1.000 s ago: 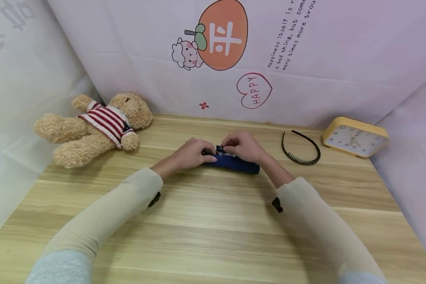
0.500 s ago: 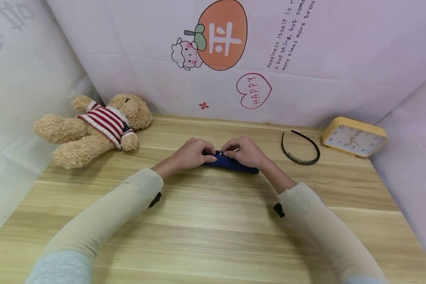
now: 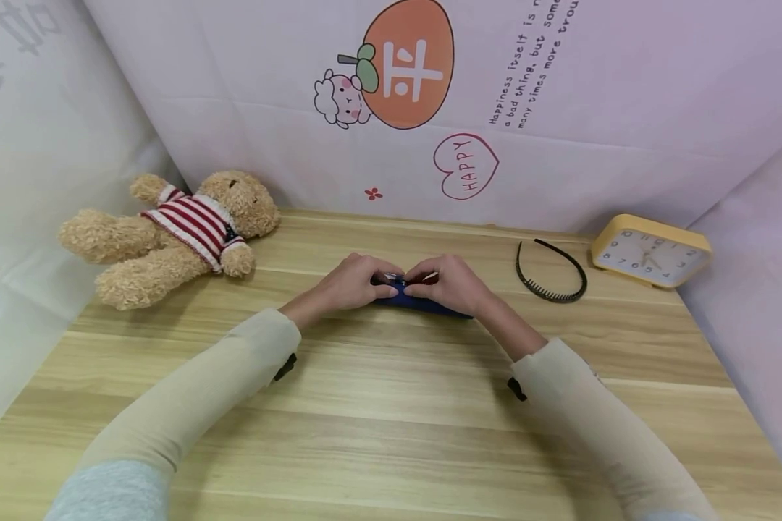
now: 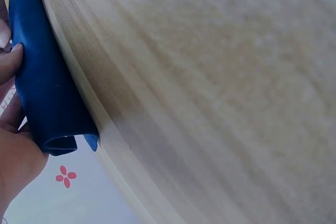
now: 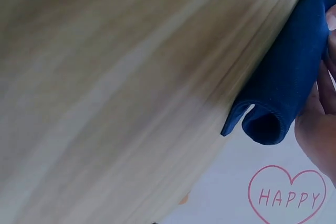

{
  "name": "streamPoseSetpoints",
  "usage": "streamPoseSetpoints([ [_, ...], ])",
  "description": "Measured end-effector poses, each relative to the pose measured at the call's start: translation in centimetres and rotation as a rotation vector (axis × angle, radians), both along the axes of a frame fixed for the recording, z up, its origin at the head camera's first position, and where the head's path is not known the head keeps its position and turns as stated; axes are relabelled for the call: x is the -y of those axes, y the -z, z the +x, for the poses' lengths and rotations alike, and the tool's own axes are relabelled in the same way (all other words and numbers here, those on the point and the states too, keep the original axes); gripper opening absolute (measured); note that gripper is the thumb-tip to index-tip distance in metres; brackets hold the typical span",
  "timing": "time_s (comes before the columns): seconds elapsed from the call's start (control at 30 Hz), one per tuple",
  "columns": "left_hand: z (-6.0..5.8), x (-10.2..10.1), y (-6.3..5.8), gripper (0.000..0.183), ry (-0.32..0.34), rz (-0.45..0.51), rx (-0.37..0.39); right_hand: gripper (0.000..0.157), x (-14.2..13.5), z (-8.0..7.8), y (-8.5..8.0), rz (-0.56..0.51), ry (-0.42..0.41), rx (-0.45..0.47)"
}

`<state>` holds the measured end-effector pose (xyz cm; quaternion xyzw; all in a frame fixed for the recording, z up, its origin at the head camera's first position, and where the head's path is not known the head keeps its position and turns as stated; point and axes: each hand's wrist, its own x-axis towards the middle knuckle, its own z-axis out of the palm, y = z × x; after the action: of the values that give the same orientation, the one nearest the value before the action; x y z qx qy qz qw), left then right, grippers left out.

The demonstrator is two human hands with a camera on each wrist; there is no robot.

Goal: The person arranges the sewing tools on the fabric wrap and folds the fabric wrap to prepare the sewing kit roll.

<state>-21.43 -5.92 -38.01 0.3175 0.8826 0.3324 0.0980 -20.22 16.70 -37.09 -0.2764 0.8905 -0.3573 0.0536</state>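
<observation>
Near the back middle of the wooden table, both hands hold a dark blue, leather-like rolled case (image 3: 430, 307). My left hand (image 3: 348, 282) grips its left part, thumb on the front and fingers behind the upper edge. Close beside it, my right hand (image 3: 455, 281) pinches the case's upper edge around a small snap tab, which the fingers mostly cover. The left wrist view shows the case (image 4: 50, 77) curled at its end, with a loose edge hanging out. Its open, hollow right end (image 5: 262, 127) faces the camera in the right wrist view.
On the left lies a teddy bear (image 3: 192, 228) in a striped sweater. A black toothed headband (image 3: 554, 295) rests to the right, next to a yellow alarm clock (image 3: 652, 251). A printed white cloth (image 3: 261, 145) hangs directly behind the table (image 3: 391, 427).
The snap tab, raised between the right fingers a second ago, has come down against the case. My right hand has shifted slightly downward, its thumb now lower on the front. The left hand stays put.
</observation>
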Motion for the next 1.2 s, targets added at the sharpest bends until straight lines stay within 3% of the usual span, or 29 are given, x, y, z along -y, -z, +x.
streamPoseSetpoints([
  [0.2, -0.1, 0.0, -0.2, 0.032, -0.001, -0.009, 0.004, 0.021, 0.2, 0.0, 0.2, -0.004, 0.02, 0.041],
  [0.47, -0.4, -0.2, 0.0, 0.028, 0.026, -0.023, -0.014, 0.016, 0.3, -0.1, 0.3, 0.0, 0.007, 0.018],
  [0.93, 0.0, -0.5, 0.5, 0.03, -0.014, -0.016, -0.018, 0.016, 0.0, -0.1, 0.3, 0.001, -0.006, 0.047],
  [1.07, 0.1, -0.4, 0.1, 0.03, -0.012, -0.037, -0.032, 0.019, -0.4, -0.1, 0.1, 0.018, -0.031, 0.06],
  [1.2, 0.3, 0.4, -0.8, 0.031, -0.038, -0.036, -0.056, 0.023, -1.4, 0.1, -0.5, 0.034, -0.003, 0.054],
])
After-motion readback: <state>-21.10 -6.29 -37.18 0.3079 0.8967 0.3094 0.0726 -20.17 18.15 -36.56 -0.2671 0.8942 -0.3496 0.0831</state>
